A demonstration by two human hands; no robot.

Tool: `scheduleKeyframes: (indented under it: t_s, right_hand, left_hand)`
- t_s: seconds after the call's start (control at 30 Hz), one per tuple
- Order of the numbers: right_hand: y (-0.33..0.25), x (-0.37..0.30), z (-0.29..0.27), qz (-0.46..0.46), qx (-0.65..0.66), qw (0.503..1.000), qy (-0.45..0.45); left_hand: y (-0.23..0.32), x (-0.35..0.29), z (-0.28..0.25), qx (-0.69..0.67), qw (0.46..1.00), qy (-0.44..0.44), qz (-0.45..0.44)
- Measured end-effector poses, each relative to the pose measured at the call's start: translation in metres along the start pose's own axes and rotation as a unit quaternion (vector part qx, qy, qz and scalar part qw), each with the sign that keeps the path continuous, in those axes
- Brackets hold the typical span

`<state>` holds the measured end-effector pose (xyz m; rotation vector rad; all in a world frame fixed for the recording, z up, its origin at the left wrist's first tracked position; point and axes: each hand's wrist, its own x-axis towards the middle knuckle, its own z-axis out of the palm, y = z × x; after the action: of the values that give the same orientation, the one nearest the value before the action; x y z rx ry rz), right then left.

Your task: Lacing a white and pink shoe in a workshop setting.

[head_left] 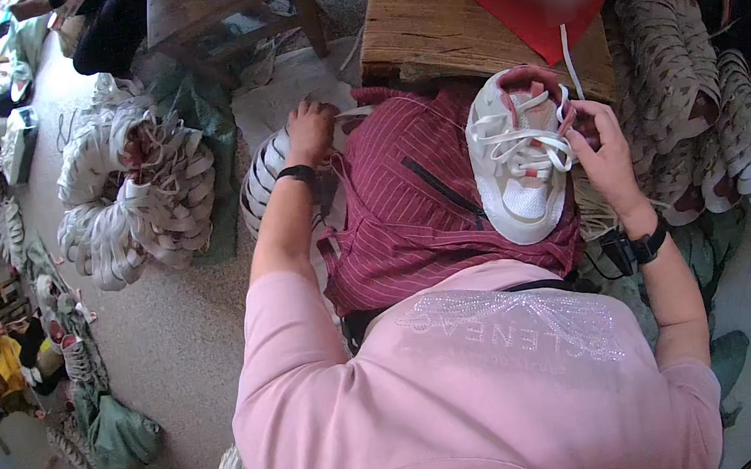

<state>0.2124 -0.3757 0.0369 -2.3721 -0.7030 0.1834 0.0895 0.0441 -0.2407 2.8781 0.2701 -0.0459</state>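
A white sneaker upper with white laces and a pink lining rests on my lap, its toe towards me. My right hand is closed on the collar edge at its right side, near a loose lace. Out to the left, my left hand reaches down to a row of nested white uppers beside my knee. Its fingers bend over the far end of the row, and their tips are hidden. A maroon striped apron covers my lap under the sneaker upper.
A wooden bench with a red sheet and more uppers stands ahead. Strung uppers hang at the right. On the floor at the left lies a ring-shaped bundle of white uppers. A wooden stool stands beyond.
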Motion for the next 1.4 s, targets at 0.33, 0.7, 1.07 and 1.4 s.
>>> scheduleKeyframes:
  t_s: [0.33, 0.7, 1.07, 1.4]
  right_hand:
    - [0.009, 0.004, -0.005, 0.016, 0.059, 0.998, -0.014]
    - [0.021, -0.002, 0.003, -0.059, 0.133, 0.989, -0.001]
    - [0.044, 0.030, 0.005, 0.038, 0.397, 0.915, 0.062]
    - [0.021, 0.041, 0.015, -0.059, 0.151, 0.987, 0.024]
  left_hand:
    - [-0.004, -0.040, -0.191, -0.069, 0.957, 0.282, -0.010]
    - [0.208, 0.032, -0.289, 0.023, 0.921, 0.293, 0.255]
    - [0.354, -0.029, -0.218, 0.013, 0.897, 0.130, 0.422]
    - [0.267, 0.023, -0.200, -0.415, 0.883, 0.201, 0.089]
